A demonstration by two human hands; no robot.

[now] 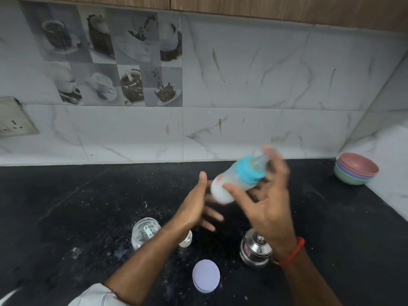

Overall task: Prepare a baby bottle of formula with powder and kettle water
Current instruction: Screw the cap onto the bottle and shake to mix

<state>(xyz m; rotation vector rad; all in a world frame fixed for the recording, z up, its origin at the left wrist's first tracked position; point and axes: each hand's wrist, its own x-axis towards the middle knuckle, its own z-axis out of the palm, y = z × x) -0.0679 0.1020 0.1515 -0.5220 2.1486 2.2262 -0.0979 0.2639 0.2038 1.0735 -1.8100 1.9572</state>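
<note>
The baby bottle (234,180), with milky white liquid and a blue collar with a clear teat, lies tilted above the black counter, blurred by motion. My right hand (269,202) grips it from the right, thumb across the body and fingers behind the teat end. My left hand (196,208) is open, palm facing the bottle's base, fingers spread beside it. On the counter sit a clear powder jar (144,236) with a scoop inside, a small steel kettle (256,250) and a lilac round lid (206,276). A small white cap (186,239) shows under my left wrist.
A stack of coloured bowls (356,172) stands in the back right corner. A wall socket (15,120) is on the tiled wall at left. White powder specks dot the black counter (66,206).
</note>
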